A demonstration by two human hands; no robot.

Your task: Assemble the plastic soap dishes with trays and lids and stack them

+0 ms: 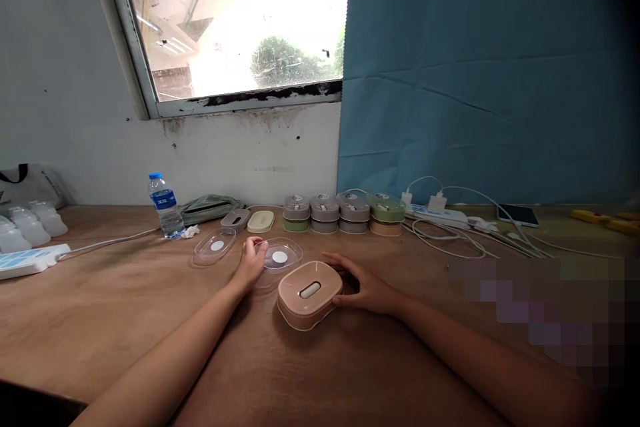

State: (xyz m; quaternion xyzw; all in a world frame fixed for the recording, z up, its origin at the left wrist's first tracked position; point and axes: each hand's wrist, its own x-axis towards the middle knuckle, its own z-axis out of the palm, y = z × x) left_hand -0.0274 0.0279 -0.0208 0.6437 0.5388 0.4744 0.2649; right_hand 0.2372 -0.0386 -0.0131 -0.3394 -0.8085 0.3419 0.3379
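Note:
In front of me is a rounded, pinkish-beige plastic box (pixel 295 287), its lid carrying a pale oval piece in a recess at the middle. My right hand (pixel 363 285) grips the box's right end, thumb on the near side and fingers on the far side. Just behind and left of the box, my left hand (pixel 253 263) pinches the left edge of a clear plastic lid (pixel 290 255) with a round white sticker. A second clear lid (pixel 205 250), also stickered, lies farther left. Behind it are a grey lid (pixel 231 219) and a cream lid (pixel 261 221).
Several stacked boxes (pixel 324 213) in green, grey and tan line the wall. To the left stand a water bottle (pixel 166 210), a green pouch (pixel 210 207) and white bottles (pixel 33 227). Power strips (pixel 440 215), cables and a phone (pixel 519 215) lie at the back right.

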